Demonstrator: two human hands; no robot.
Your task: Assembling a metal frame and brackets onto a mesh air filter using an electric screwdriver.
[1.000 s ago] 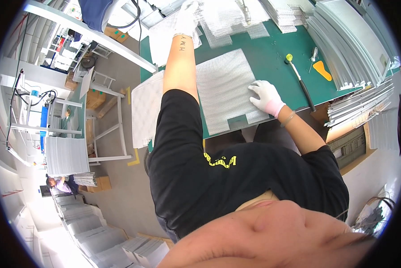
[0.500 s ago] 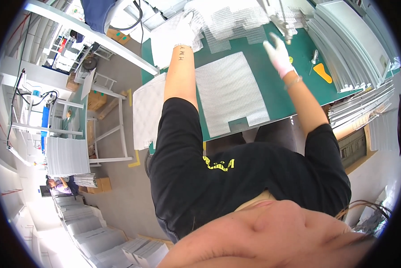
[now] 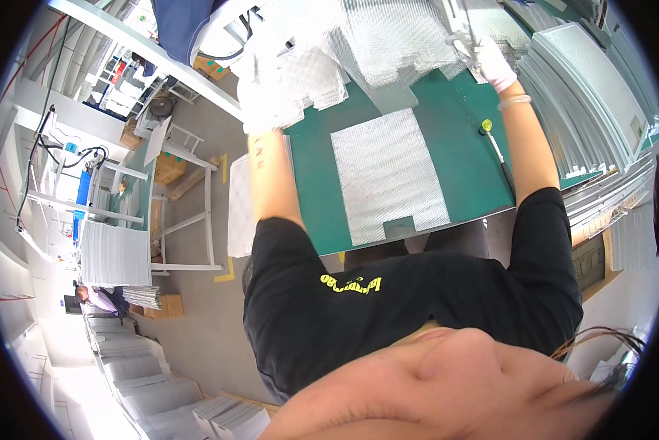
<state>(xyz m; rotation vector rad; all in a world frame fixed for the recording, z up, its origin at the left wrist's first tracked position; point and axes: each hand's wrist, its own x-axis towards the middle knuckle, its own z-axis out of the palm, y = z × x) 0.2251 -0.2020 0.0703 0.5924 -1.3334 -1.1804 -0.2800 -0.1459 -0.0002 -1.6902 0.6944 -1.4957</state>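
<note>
My left hand, in a white glove, reaches to the far left of the green table beside a pile of white mesh sheets. Glare washes out its fingers. At the far right, my right hand, also gloved, is at the lower end of a grey metal rod-like tool, its fingers closed around it as far as I can see. Between my arms, one notched silver mesh sheet lies flat near the table's front edge. A thin tool with a dark handle and yellow-green end rests beside my right forearm.
More mesh sheets are heaped along the far side of the green table. Stacked white-framed panels stand on the right. A white post crosses at the left. Beyond are racks, cardboard boxes and a distant person.
My right hand has moved up and right to the metal tool. My left hand has come lower and left in the picture. The yellow flat tool at the right no longer shows.
</note>
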